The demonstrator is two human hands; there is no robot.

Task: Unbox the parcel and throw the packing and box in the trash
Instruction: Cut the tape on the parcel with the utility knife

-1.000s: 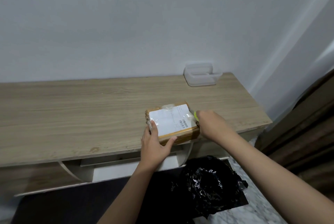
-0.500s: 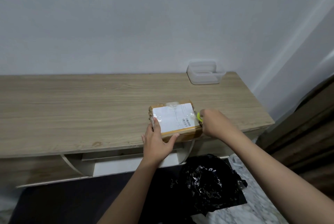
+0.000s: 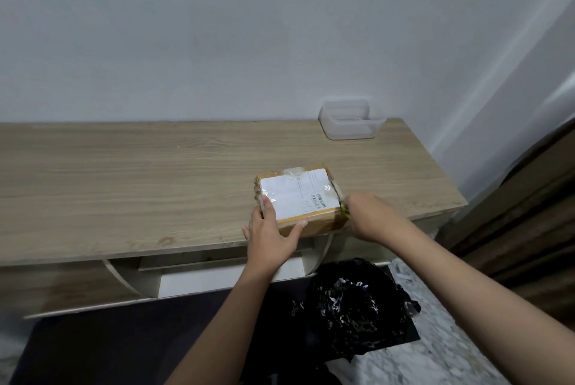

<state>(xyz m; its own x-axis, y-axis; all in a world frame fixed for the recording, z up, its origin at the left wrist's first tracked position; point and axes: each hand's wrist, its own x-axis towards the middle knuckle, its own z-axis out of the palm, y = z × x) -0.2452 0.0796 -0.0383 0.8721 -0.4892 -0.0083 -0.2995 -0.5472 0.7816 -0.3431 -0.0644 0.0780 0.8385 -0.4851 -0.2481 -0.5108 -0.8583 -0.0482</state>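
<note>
A small brown cardboard parcel (image 3: 298,198) with a white shipping label and clear tape lies near the front edge of the wooden table (image 3: 124,179). My left hand (image 3: 270,235) presses on its near left corner, fingers spread over the top and front edge. My right hand (image 3: 370,216) is closed around a small yellow-green cutter (image 3: 344,209) whose thin blade lies along the parcel's right edge. A black trash bag (image 3: 357,303) sits open on the floor below the table's front.
A clear plastic container (image 3: 351,118) stands at the table's back right corner against the white wall. Dark wooden furniture (image 3: 529,223) is at the right. A white drawer shelf (image 3: 217,272) runs under the tabletop. The floor is dark at left and speckled at right.
My right hand has drawn the cutter toward me along the parcel's right edge. My left hand keeps holding the parcel down. The view has shifted slightly.
</note>
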